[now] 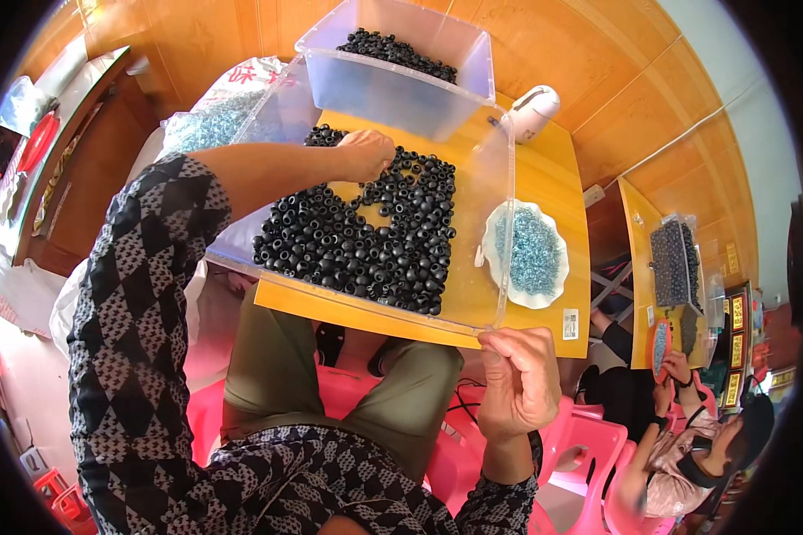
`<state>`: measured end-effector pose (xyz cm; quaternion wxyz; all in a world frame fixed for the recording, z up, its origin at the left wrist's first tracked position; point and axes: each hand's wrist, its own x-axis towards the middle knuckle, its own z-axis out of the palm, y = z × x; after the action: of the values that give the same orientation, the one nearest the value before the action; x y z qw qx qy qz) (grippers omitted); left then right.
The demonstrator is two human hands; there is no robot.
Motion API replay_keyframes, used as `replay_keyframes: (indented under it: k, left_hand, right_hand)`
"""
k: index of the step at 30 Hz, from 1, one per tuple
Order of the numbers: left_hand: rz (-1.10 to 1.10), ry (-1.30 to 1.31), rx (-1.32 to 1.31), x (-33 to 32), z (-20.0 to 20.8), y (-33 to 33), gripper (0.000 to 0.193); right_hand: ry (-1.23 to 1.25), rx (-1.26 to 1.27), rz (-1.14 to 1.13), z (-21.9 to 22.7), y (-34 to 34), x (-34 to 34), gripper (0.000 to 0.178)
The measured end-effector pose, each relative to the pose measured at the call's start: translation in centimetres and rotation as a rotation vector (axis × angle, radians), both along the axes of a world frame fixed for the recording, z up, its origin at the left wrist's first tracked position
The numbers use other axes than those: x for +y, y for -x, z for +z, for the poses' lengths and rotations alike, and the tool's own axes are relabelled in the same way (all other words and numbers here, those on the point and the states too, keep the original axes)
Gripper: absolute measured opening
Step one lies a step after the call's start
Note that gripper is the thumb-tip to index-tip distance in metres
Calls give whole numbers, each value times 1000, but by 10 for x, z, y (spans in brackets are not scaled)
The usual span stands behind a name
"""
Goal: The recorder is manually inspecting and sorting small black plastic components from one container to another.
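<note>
So the left hand (366, 156) is over the back half of a clear plastic tray (475, 267), fingers curled down among the round black beads (357, 259) spread across it; can't tell if it's pinching any. Right hand (522, 379) is at the tray's near right corner, thumb and fingertips bunched, can't see what's between them. A scalloped white dish (537, 301) of glassy bluish beads (535, 254) sits at the tray's right edge.

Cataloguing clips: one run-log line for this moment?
left hand: over black beads in clear tray | right hand: near tray's front-right corner | scalloped dish: blue beads
</note>
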<state>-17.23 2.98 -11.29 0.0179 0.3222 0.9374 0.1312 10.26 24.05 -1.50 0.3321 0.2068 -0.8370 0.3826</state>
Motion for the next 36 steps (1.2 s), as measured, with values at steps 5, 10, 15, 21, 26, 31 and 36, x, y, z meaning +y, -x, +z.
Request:
replay_keyframes:
  k: [5,10,15,21,26,31,36]
  left_hand:
    - [42,111,5,2,-11,9,9]
    - [224,-206,-493,-4,43,-9,15]
    - [217,-671,-840,-22,98,-51,10]
    - [128,-1108,-1132,-13,121,-127,16]
    - [85,-1287,-1172,-13,121,-164,21]
    - [99,-1344,-1173,-14,129,-172,18]
    - [120,-1344,-1049,-14,133,-175,16]
  right_hand:
    - [-11,-5,16,-1,0,3,15]
    - [43,-1,6,1,1,4,9]
    - [134,-36,62,1,9,-4,9]
    - [322,-255,117,11,26,-15,7]
    - [480,-303,224,13,46,-38,12]
    - [224,-139,201,15,63,-48,14]
    - [128,-113,198,27,74,-49,8]
